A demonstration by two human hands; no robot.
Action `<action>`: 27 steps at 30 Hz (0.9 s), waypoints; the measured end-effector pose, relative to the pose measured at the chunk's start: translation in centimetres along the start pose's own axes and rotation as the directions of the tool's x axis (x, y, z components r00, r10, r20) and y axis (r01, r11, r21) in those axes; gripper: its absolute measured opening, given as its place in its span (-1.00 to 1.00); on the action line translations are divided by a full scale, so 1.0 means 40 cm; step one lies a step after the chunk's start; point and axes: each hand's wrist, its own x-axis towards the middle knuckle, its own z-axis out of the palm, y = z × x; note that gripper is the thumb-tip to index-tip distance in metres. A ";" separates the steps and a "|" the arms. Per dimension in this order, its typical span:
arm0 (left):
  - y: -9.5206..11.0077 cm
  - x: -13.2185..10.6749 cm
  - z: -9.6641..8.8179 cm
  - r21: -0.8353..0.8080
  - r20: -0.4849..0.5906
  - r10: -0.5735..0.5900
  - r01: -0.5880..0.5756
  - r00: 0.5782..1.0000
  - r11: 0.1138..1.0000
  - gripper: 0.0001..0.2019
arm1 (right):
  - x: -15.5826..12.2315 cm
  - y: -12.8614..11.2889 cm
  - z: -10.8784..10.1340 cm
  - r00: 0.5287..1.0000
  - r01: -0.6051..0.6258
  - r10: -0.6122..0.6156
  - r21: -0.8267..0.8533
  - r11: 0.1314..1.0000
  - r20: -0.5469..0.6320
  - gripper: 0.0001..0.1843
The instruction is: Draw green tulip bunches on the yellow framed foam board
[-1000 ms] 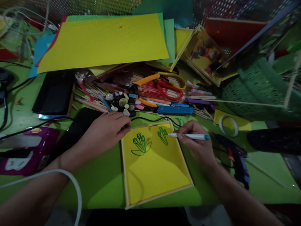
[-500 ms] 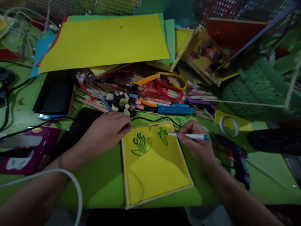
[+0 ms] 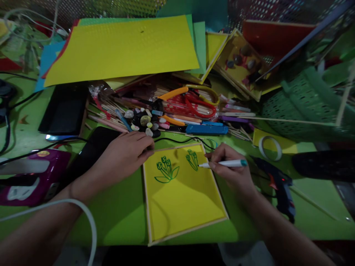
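Note:
A yellow card with a thin wooden stick frame (image 3: 188,207) lies on the green table, slightly turned. Two groups of green-outlined tulips are drawn on it; the left group (image 3: 166,170) has leaves at its base, while the right group (image 3: 192,159) shows only blooms and stems. My right hand (image 3: 231,166) pinches a white marker pen with a green end (image 3: 231,163), its tip at the right group's stems. At the card's upper left corner, my left hand (image 3: 130,151) is closed with bent fingers, gripping the frame's edge; its fingertips are partly hidden.
Behind the card lie pebbles (image 3: 144,120), a blue cutter knife (image 3: 206,129), scissors (image 3: 199,105) and sticks. On the right are a glue gun (image 3: 277,188), a tape roll (image 3: 270,148) and a green basket (image 3: 302,107). Phones (image 3: 65,109) and a purple device (image 3: 36,177) sit left.
The marker tip has moved slightly down, from beside the right tulip blooms to the stems, and a short green line now shows there. My left hand stays put.

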 end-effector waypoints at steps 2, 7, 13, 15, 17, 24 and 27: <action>-0.002 0.000 0.002 0.001 -0.002 0.008 -0.008 1.000 1.000 -0.83 | -0.001 0.002 -0.002 1.000 0.010 -0.010 -0.003 1.000 0.020 -0.82; -0.005 -0.002 0.004 0.006 -0.009 0.016 -0.016 1.000 1.000 -0.84 | -0.004 0.003 -0.003 0.999 0.020 -0.020 0.001 1.000 0.038 -0.81; -0.005 -0.002 0.005 0.016 -0.014 0.025 -0.025 1.000 1.000 -0.84 | -0.003 0.010 -0.001 0.999 0.022 -0.024 0.059 0.998 0.024 -0.82; -0.005 -0.002 0.006 0.021 -0.010 0.023 -0.023 1.000 1.000 -0.84 | -0.001 0.014 -0.001 1.000 0.013 -0.011 0.089 0.996 -0.021 -0.85; -0.004 -0.002 0.006 0.023 -0.010 0.019 -0.019 1.000 1.000 -0.84 | 0.001 0.019 -0.001 0.998 0.010 -0.004 0.093 0.996 -0.064 -0.87; 0.000 -0.001 0.000 0.003 -0.010 0.000 0.000 1.000 1.000 -0.82 | 0.007 0.019 0.000 0.995 -0.006 0.006 -0.001 1.000 -0.103 -0.83; 0.001 0.000 -0.001 0.003 -0.008 -0.010 0.010 1.000 1.000 -0.82 | 0.008 0.015 0.000 0.994 0.002 -0.004 -0.021 1.000 -0.106 -0.83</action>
